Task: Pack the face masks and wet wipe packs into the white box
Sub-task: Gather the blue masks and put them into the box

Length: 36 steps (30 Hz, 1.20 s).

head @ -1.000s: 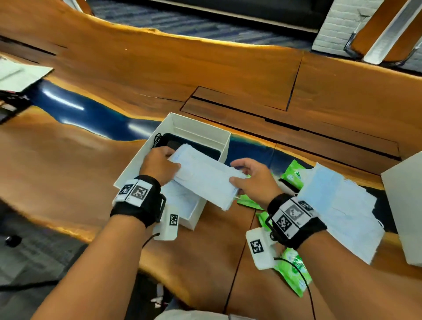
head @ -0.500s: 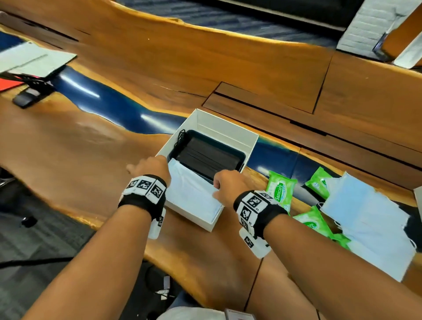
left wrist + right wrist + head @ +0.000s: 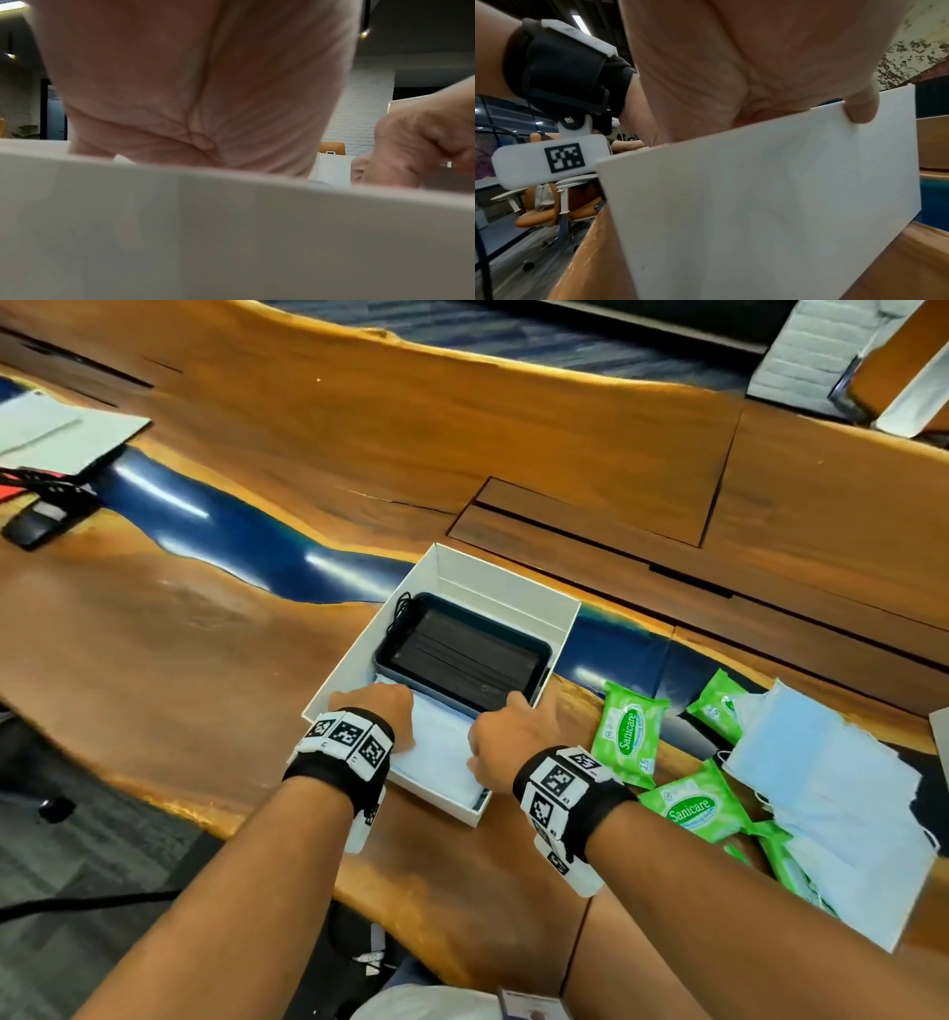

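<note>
The white box (image 3: 506,581) stands open on the wooden table. A dark tray of black face masks (image 3: 462,654) fills its far half. A stack of light blue face masks (image 3: 441,755) lies in the near half. My left hand (image 3: 377,711) holds the stack's left end and my right hand (image 3: 506,734) its right end, fingers curled down into the box, fingertips hidden. The right wrist view shows one finger (image 3: 859,109) outside the box wall (image 3: 757,203). Green wet wipe packs (image 3: 629,731) and more blue masks (image 3: 832,793) lie to the right.
Papers and a dark device (image 3: 46,516) sit at the table's far left. A white board's corner (image 3: 942,737) shows at the right edge. The table edge runs just under my wrists, with floor below. Bare wood lies left of the box.
Both hands have lowered the blue mask stack from above the box into its near half. Since half a second ago they have stayed down on it.
</note>
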### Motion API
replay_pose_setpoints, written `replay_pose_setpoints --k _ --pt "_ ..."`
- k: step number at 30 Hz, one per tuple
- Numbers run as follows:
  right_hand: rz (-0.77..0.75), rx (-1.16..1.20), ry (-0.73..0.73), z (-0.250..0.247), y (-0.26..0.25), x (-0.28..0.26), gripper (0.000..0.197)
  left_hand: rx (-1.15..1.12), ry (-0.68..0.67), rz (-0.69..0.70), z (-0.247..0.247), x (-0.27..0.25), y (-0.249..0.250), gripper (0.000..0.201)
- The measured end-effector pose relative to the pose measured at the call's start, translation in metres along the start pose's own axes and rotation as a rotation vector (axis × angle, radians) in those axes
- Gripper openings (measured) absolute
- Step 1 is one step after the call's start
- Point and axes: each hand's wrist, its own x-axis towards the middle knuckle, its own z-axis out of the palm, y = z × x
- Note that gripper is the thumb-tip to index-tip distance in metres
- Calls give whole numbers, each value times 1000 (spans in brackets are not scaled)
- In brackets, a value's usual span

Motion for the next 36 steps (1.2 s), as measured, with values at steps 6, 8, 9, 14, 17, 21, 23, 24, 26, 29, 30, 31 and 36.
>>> replay_pose_setpoints --k 6,8,9,14,17,21,23,24,26,29,30,31,36 --pt "-23 201 117 -3 8 -7 24 -120 81 69 -20 -7 10 23" --pt "-21 415 252 -10 18 -15 20 -209 157 136 -31 -16 23 24" --pt "-5 516 326 -12 26 -19 18 -252 196 179 -37 -21 33 24" --pt "132 806 476 -7 82 -39 9 -367 330 392 -56 -44 94 13" --pt "231 868 501 6 123 -61 8 -373 337 495 -54 -54 145 14" --pt "322 926 475 27 170 -100 9 -384 270 591 -38 -56 212 8" --pt "386 933 447 39 192 -119 10 -385 220 620 -27 -57 242 8" --pt "427 940 439 46 203 -130 9 -385 193 639 -20 -58 259 8" --pt "503 958 419 62 223 -149 9 -395 144 671 -6 -59 290 6" --pt "600 988 368 87 251 -171 10 -412 87 679 14 -58 324 8" --pt "644 997 352 94 259 -177 10 -415 69 679 21 -56 334 9" --pt "697 1009 346 104 270 -184 9 -411 54 683 27 -54 346 11" --pt "1066 1127 384 151 313 -209 36 -412 23 607 48 -44 388 36"
